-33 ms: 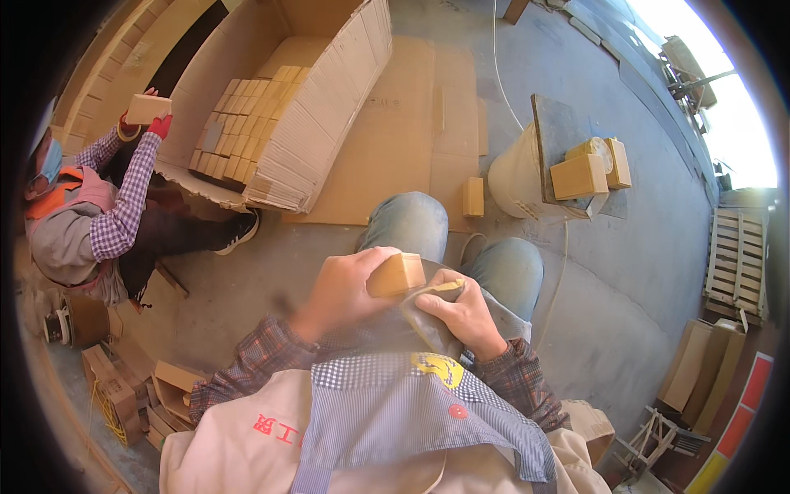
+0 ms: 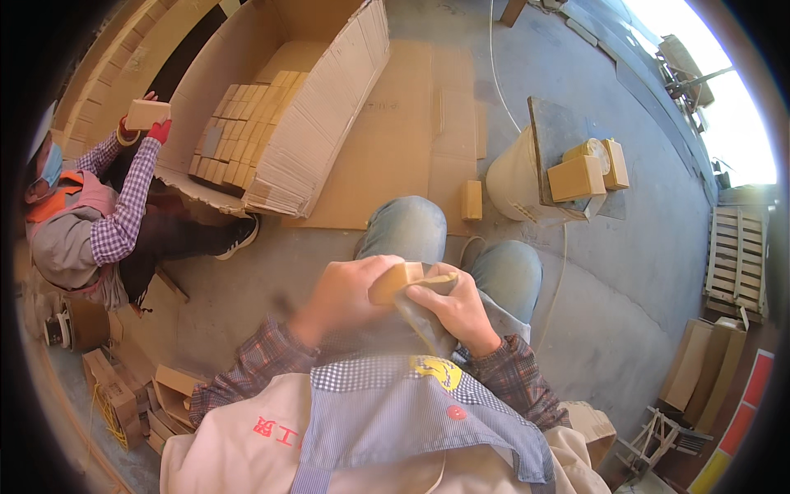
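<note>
My left hand (image 2: 346,290) is closed around a small wooden block (image 2: 393,284), held in front of my knees. Between the thumb and fingers of my right hand (image 2: 466,311) is a thin, bendy strip (image 2: 421,316), grey with a yellowish side, which looks like sandpaper. Its upper part lies against the right end of the block, and the rest hangs down toward my apron (image 2: 395,403). The left fingers are partly hidden behind the block.
A large cardboard box (image 2: 317,136) with rows of wooden blocks (image 2: 239,136) stands ahead left, beside a seated co-worker (image 2: 74,222) holding a block. Ahead right, a bucket (image 2: 512,177) stands by a board with blocks (image 2: 576,178). One block (image 2: 471,200) sits near my knees.
My right hand has shifted slightly left, bringing the strip against the block's end. The block has dropped a little and turned in my left hand.
</note>
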Tool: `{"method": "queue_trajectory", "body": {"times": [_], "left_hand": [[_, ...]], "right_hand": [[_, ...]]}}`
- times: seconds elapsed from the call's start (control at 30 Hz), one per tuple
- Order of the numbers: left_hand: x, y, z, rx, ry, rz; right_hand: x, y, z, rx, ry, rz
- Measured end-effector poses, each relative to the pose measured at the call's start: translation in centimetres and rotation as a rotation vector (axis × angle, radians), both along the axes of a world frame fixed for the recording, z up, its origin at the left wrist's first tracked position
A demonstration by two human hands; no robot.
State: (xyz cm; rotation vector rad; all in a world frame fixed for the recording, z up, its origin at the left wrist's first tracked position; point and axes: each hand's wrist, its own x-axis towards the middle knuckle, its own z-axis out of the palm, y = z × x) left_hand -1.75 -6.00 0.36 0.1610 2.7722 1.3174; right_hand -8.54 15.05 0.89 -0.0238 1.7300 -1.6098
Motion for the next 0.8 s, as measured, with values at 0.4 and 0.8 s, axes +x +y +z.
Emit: {"method": "queue_trajectory", "body": {"times": [0.4,0.8], "left_hand": [[0.3,-0.3,-0.6,0.035,0.013,0.088],[-1.1,-1.7,4.2,0.043,0.19,0.047]], "right_hand": [[1.3,-0.9,-2.1,0.012,0.283,0.015],[-1.9,3.4,4.6,-0.022,0.134,0.039]]}}
